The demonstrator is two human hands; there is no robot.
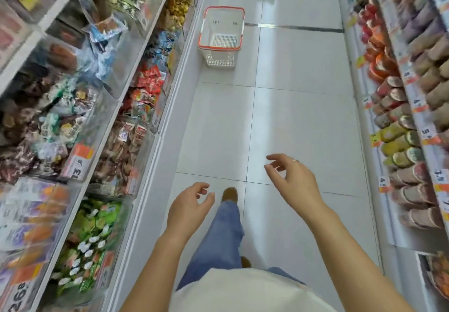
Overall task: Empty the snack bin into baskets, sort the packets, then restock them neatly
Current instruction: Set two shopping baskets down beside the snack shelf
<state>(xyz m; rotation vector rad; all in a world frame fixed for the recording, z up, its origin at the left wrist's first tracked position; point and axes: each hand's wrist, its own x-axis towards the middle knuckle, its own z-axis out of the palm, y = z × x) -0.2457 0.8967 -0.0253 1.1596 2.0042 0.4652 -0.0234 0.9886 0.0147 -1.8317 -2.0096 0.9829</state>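
Both hands empty, fingers loosely curled: left hand (188,206) at 6 o'clock, right hand (292,178) at 4. White basket (221,35) on floor at 12, snack bins (102,107) at 9.

"13" on an orange-and-white price tag (79,165), left bins.

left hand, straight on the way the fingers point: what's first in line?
Nothing close. The left hand holds nothing, and its fingers point up the aisle over bare floor. Roughly in that line stands the empty white basket, well ahead; depth is unclear.
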